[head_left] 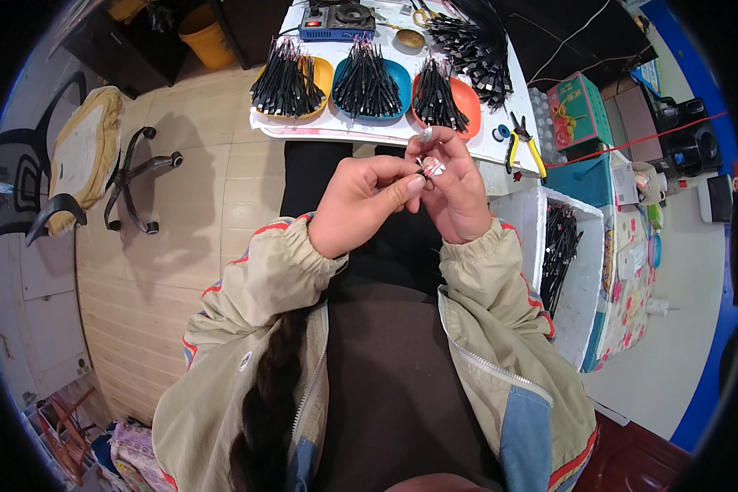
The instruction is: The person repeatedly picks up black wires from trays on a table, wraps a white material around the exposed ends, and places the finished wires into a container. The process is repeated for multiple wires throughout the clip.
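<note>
My left hand (359,201) and my right hand (457,190) meet above my lap, just in front of the table edge. Thin red and white wire ends (433,167) show between them, next to a small dark piece. My left thumb and forefinger pinch this piece. The right fingers curl round the wires, and a pale wrap covers one right fingertip. Beyond my hands, short black cables lie bunched in a yellow tray (326,75), a teal tray (405,80) and an orange-red tray (471,105).
The white table (283,129) also bears a blue soldering device (336,33), a round tin (410,38), a big cable bundle (476,61) and yellow-handled wire strippers (523,148). A white foam box (578,328) with black cables stands at my right. An office chair (82,160) is at left.
</note>
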The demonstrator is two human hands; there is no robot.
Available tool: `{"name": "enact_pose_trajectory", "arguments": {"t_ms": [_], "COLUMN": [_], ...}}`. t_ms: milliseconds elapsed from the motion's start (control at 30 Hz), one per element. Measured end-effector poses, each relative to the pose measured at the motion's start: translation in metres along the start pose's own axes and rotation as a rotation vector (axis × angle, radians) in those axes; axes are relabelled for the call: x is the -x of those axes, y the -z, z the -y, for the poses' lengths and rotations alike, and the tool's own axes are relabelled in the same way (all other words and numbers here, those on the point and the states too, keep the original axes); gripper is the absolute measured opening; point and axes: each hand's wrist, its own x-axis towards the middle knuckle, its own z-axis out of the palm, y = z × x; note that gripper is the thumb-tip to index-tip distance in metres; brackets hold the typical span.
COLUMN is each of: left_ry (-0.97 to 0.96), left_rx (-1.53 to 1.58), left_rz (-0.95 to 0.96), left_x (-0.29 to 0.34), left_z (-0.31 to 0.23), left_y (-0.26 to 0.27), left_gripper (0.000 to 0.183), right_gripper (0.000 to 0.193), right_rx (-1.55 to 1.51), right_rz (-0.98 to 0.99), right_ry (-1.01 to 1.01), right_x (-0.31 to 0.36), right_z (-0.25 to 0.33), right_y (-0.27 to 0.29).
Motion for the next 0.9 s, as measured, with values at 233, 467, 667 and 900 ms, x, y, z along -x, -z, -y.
{"name": "enact_pose_trajectory", "arguments": {"t_ms": [233, 467, 667, 900], "left_ry": [0.001, 0.016, 0.078, 0.185], "left_rx": [-0.037, -0.063, -0.024, 0.036], "left_rz": [0.035, 0.058, 0.089, 0.159], "left_x": [0.003, 0.006, 0.003, 0.002], "left_z": [0.001, -0.001, -0.002, -0.002], "left_y": [0.006, 0.0, -0.003, 0.015], "left_gripper": [0.018, 0.015, 0.016, 0.017], "right_gripper": [0.019, 0.026, 0.023, 0.024], "right_rx": [0.396, 1.091, 0.719, 0.923], "right_rz": [0.053, 0.173, -0.024, 0.115], "right_ry": [0.061, 0.217, 0.097, 0.126], "right_x": [-0.001, 0.012, 0.016, 0.011], "right_z": [0.022, 0.039, 0.028, 0.051], "right_y": [0.009, 0.0, 0.007, 0.03]}}
